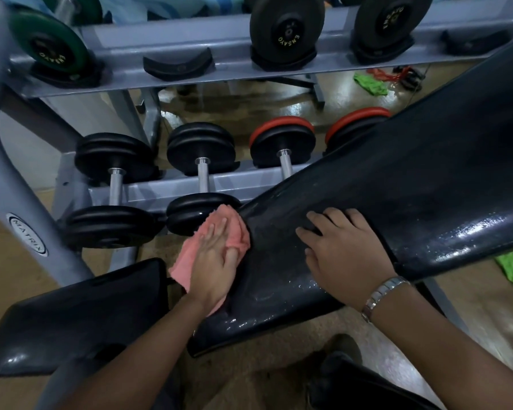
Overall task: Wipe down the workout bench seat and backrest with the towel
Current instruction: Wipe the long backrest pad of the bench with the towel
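The black padded backrest slants from the upper right down to the middle, its surface shiny with wet streaks. The black seat pad lies at the lower left, separated from it by a gap. My left hand presses a pink towel flat against the lower left edge of the backrest, fingers straight and thumb over a fold of cloth. My right hand, with a metal watch on the wrist, rests spread on the backrest just right of the towel.
A grey dumbbell rack stands right behind the bench, with black and red-rimmed dumbbells on its tiers. A grey machine frame rises at the left. Green cloths and red bands lie on the floor.
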